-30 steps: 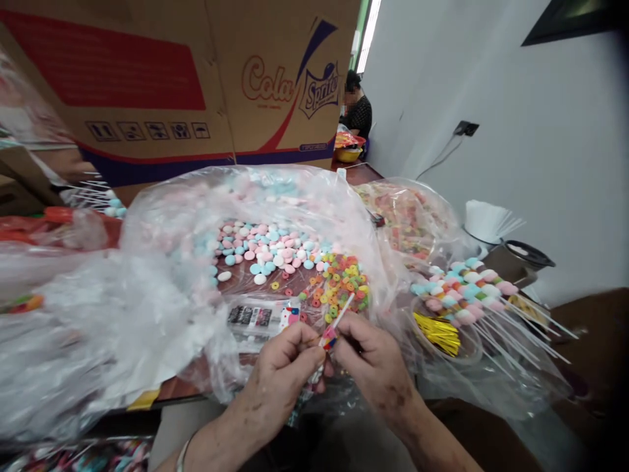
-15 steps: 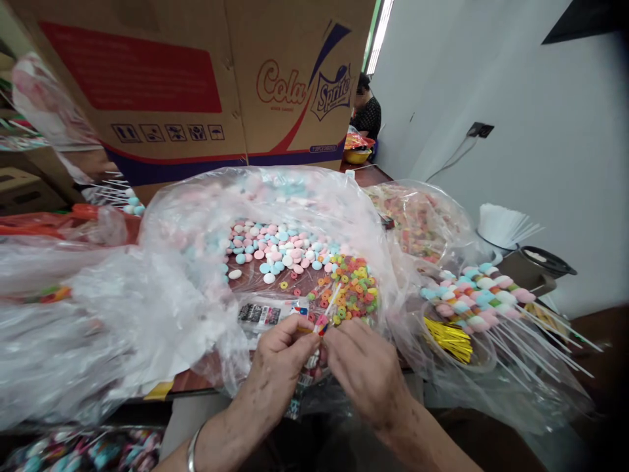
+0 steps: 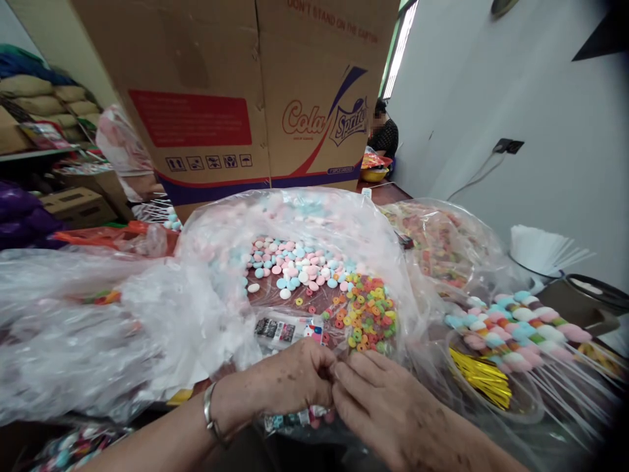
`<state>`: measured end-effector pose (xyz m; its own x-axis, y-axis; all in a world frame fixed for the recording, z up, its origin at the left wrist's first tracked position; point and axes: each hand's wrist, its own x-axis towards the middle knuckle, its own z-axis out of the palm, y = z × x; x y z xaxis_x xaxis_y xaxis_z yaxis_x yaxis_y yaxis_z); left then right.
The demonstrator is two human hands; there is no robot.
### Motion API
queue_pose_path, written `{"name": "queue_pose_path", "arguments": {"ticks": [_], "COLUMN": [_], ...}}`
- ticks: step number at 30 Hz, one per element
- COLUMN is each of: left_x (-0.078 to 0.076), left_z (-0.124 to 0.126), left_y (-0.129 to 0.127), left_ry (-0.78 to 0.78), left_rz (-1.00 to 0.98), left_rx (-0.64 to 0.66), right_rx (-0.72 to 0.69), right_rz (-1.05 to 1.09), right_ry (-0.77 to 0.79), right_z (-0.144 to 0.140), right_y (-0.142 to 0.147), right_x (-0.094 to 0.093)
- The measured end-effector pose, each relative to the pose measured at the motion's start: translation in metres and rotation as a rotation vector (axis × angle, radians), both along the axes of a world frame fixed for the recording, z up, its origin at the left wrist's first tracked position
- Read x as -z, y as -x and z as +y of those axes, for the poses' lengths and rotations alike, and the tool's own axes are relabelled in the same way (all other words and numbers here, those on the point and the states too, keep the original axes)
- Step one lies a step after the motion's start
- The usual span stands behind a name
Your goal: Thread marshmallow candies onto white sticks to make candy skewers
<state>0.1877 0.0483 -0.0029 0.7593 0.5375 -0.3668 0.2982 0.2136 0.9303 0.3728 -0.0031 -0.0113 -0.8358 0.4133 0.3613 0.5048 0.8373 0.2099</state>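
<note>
Far left, purple bags (image 3: pixel 22 213) under a shelf, stacked sacks (image 3: pixel 37 98) behind. Crumpled clear plastic (image 3: pixel 73 334) covers the left side; orange bag (image 3: pixel 118 237) just behind it. Person in a pale top (image 3: pixel 122 141) beside the big cardboard box (image 3: pixel 206 65), partly hidden by it. Left hand (image 3: pixel 299 377), metal bracelet (image 3: pixel 210 413) on wrist, fingers curled closed round a small shiny wrapped candy (image 3: pixel 289 419), its lower part showing beneath the hand, over the near table edge. Printed packet (image 3: pixel 280 331) lies flat just beyond. Behind that, pink, blue and white candies (image 3: pixel 295 265) in a clear bag spread on the table (image 3: pixel 393 191). Right hand (image 3: pixel 381 406) touches the left, fingers bent and bunched together; can't tell what it grips. Ring candies (image 3: pixel 371 314) heaped just beyond it. Another person in dark clothes (image 3: pixel 386 137) at back. Then a second candy bag (image 3: pixel 437 239), gold ties (image 3: pixel 484 380) in a clear bowl, marshmallow sticks (image 3: pixel 521 328) just behind, white sticks (image 3: pixel 545 249) standing, dark jug (image 3: pixel 565 298) far right.
</note>
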Motion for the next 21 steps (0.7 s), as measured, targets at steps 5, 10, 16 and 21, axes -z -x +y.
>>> {"name": "queue_pose_path", "arguments": {"ticks": [5, 10, 16, 21], "left_x": [-0.012, -0.004, 0.027, 0.030], "left_z": [-0.001, -0.003, -0.009, -0.030], "left_y": [0.001, 0.001, -0.015, -0.018], "left_ry": [-0.369, -0.517, -1.081, -1.509], "left_rz": [0.130, 0.177, 0.204, -0.109], "left_rx": [-0.021, 0.013, -0.358, -0.658], "right_rx": [0.079, 0.110, 0.345, 0.538], "right_rz": [0.044, -0.024, 0.379, 1.049], "right_ry": [-0.019, -0.032, -0.146, 0.421], "right_z": [-0.002, -0.004, 0.027, 0.051], "right_y": [0.004, 0.007, 0.015, 0.020], "right_x": [-0.001, 0.002, 0.014, 0.001]}}
